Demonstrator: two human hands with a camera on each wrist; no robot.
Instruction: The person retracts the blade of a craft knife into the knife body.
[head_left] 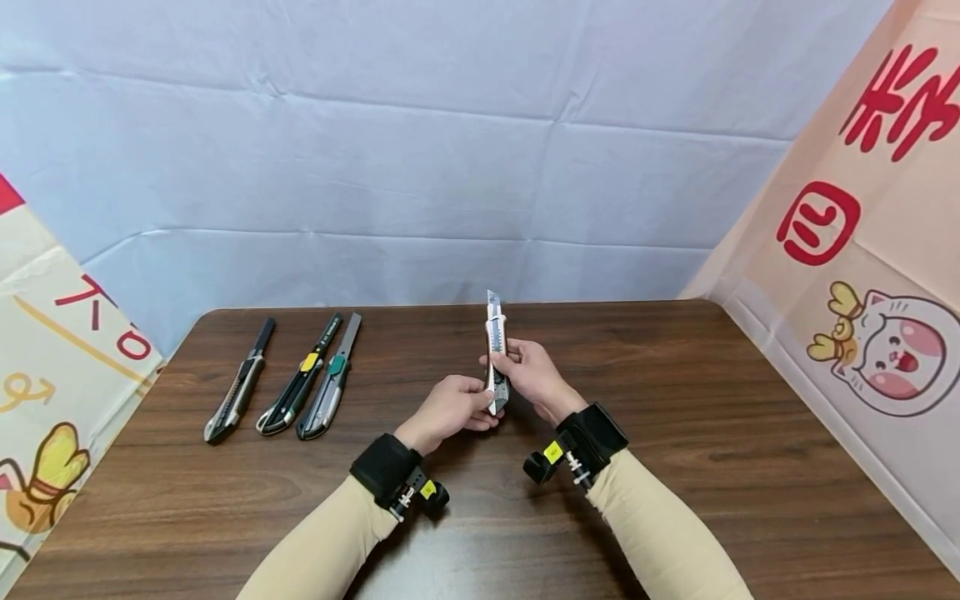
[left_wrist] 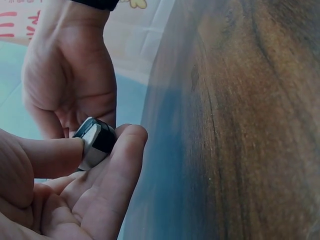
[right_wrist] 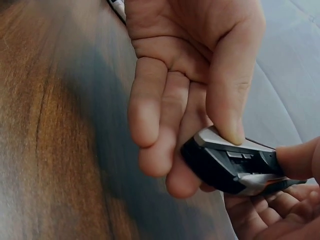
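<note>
A white and black snap-off utility knife (head_left: 495, 331) stands out over the table, blade end away from me and a short length of blade showing. My right hand (head_left: 536, 375) grips its handle around the middle from the right. At the rear end, my left hand (head_left: 450, 408) pinches it between thumb and fingers. The right wrist view shows the dark rear of the knife (right_wrist: 220, 165), with the left thumb (right_wrist: 227, 110) pressed on its pale edge. In the left wrist view only the knife's end (left_wrist: 97, 145) is visible; the rest is hidden.
Three more utility knives lie side by side on the left: a grey and black one (head_left: 238, 387), one with a yellow slider (head_left: 296, 387) and one with a green slider (head_left: 330, 383). They rest on a dark wooden table (head_left: 675, 417), with a pale cloth (head_left: 412, 167) behind.
</note>
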